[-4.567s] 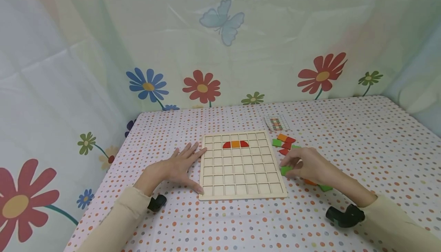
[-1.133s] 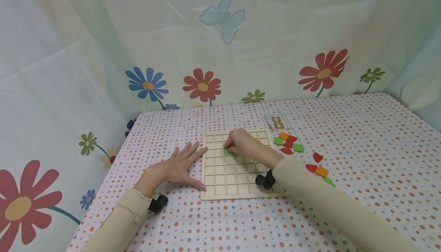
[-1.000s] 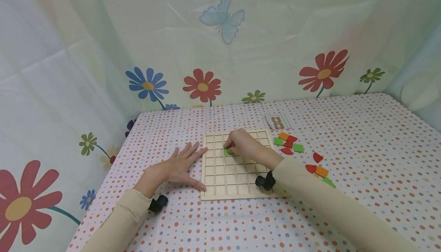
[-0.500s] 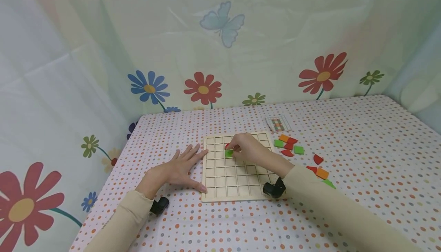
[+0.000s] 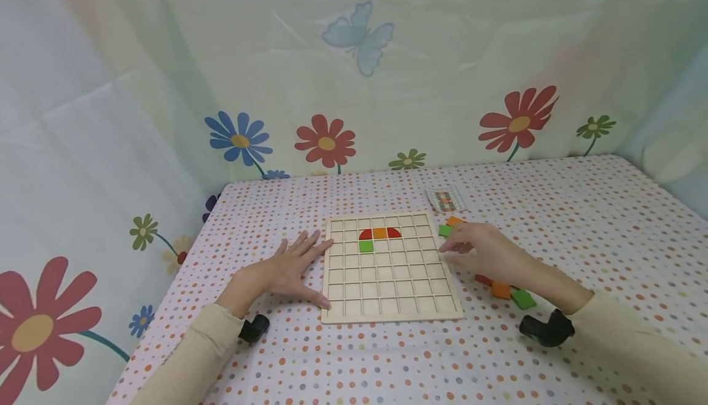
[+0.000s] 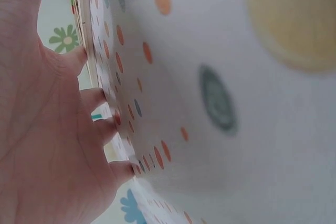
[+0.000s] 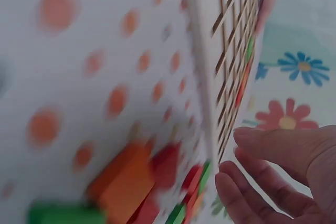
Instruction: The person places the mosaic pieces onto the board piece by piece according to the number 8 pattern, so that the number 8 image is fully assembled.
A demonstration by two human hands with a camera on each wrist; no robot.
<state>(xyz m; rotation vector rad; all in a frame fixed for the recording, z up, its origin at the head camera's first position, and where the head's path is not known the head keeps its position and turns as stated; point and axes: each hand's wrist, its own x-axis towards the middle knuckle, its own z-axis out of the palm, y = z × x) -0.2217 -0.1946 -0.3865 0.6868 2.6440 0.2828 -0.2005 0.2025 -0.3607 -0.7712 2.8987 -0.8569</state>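
Observation:
A wooden grid board (image 5: 391, 319) lies on the table, in front of the person. In one upper row sit an orange square tile (image 5: 380, 233) and, on either side, red quarter-round tiles (image 5: 394, 233). Below the left red one, a green square tile (image 5: 366, 246) fills a cell. The left hand (image 5: 276, 277) is spread beside the board, thumb and a fingertip at its left edge. Over the board's right edge and the loose tiles hovers the right hand (image 5: 481, 250). In the right wrist view its thumb and fingers (image 7: 252, 158) are apart, holding nothing.
Right of the board lie loose tiles, among them an orange square (image 5: 501, 290), green squares (image 5: 523, 299) and red pieces (image 5: 483, 279); the right hand covers some. A printed pattern card (image 5: 445, 199) lies behind the board. A flowered cloth backdrop (image 5: 442, 110) rises behind the table.
The right hand took a green tile from the right, set it in the cell below the left red tile, let go and moved back right. The left hand stayed at the board's edge.

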